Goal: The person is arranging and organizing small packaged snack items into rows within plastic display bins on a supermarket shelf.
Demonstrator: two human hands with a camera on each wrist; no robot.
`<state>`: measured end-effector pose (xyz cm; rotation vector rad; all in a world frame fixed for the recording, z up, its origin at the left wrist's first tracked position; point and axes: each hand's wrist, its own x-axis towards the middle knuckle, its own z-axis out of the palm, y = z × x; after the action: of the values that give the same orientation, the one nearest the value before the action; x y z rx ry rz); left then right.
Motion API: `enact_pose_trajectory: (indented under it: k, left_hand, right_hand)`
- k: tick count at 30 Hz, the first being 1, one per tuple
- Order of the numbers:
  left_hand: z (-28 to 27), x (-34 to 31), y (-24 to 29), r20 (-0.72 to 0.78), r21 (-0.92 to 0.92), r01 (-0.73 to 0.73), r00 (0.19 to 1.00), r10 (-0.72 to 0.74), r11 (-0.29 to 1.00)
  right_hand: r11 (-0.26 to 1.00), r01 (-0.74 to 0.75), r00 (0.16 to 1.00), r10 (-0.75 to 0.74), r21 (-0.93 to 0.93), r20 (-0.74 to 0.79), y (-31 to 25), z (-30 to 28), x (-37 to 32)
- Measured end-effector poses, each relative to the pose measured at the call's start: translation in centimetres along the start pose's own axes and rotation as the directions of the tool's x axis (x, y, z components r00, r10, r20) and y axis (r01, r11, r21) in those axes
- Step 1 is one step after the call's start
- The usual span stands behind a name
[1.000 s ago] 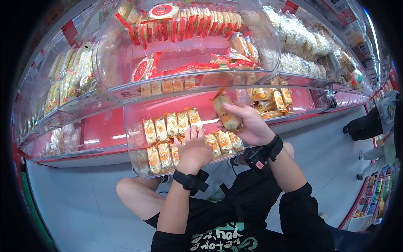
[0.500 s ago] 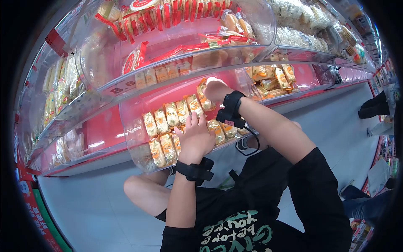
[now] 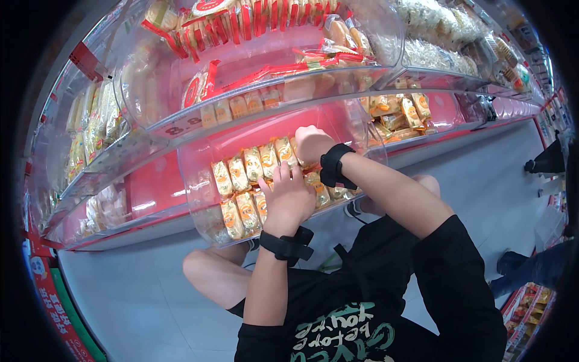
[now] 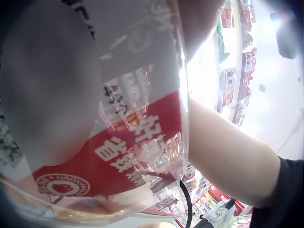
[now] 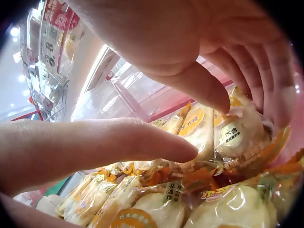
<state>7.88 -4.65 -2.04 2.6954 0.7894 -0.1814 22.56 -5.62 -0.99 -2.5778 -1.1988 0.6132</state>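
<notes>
My right hand point(image 3: 313, 145) grips a wrapped rice cracker pack point(image 5: 237, 137) at the right end of the back row. In the right wrist view its thumb and fingers curl round the clear and orange wrapper. The left hand point(image 3: 287, 196) lies over the rows with fingers extended, fingertips at a standing pack point(image 3: 284, 151) beside the gripped one. More packs point(image 3: 253, 165) line the back row, and a front row point(image 3: 232, 218) runs below, partly covered by my left hand. Both rows stand in a clear plastic bin point(image 3: 202, 217).
Above hangs a shelf bin with red-edged cracker packs point(image 3: 259, 21) and a clear front lip point(image 3: 241, 96). To the right, loose orange packs point(image 3: 395, 114) fill a neighbouring bin. White-wrapped packs point(image 3: 102, 114) stand at left. A person's legs point(image 3: 528, 271) show at far right.
My right hand has carried the cracker pack from above the bin down to the end of the back row. The left hand has stayed over the rows.
</notes>
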Motion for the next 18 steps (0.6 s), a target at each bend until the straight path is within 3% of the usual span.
enact_pose_trajectory:
  k: [2, 5, 8, 9, 13, 16, 17, 18]
  left_hand:
    - [-0.8, 0.1, 0.4, 0.063, 0.068, 0.005, 0.998, -0.009, 0.998]
    - [0.0, -0.2, 0.6, -0.088, -0.011, -0.111, 0.990, 0.110, 0.994]
    - [0.6, 0.1, 1.5, -0.109, 0.011, -0.133, 0.985, 0.133, 0.991]
    - [0.5, 0.7, 2.0, -0.045, -0.008, -0.072, 0.996, 0.071, 0.997]
    - [-1.0, 1.1, 2.5, 0.196, -0.067, 0.029, 0.981, -0.015, 0.997]
    - [-0.8, 1.3, 2.2, 0.186, -0.044, 0.015, 0.983, -0.007, 0.999]
    - [-1.0, 1.3, 2.3, 0.224, -0.041, 0.024, 0.974, -0.015, 0.999]
    - [-1.1, 1.2, 2.3, 0.224, -0.042, 0.032, 0.974, -0.022, 0.999]
  right_hand:
    - [1.000, -0.020, 0.999, 0.020, -0.002, -0.032, 0.0, 0.2, 0.0]
    - [0.998, -0.058, 0.998, 0.058, 0.013, -0.038, 0.2, 0.0, 0.2]
    - [0.996, -0.089, 0.996, 0.088, 0.019, 0.031, -0.1, -0.9, -0.2]
    - [0.996, -0.093, 0.992, 0.092, 0.012, 0.088, -0.3, -1.3, -0.3]
    - [1.000, 0.017, 0.987, -0.016, -0.004, 0.161, -0.1, -1.8, -1.2]
    - [0.978, 0.202, 0.966, -0.207, 0.052, 0.154, -0.2, -4.1, -2.9]
    - [0.879, 0.325, 0.932, -0.360, 0.350, 0.038, 0.2, -5.3, -4.4]
    - [0.677, 0.434, 0.879, -0.462, 0.594, -0.117, 1.1, -6.9, -6.5]
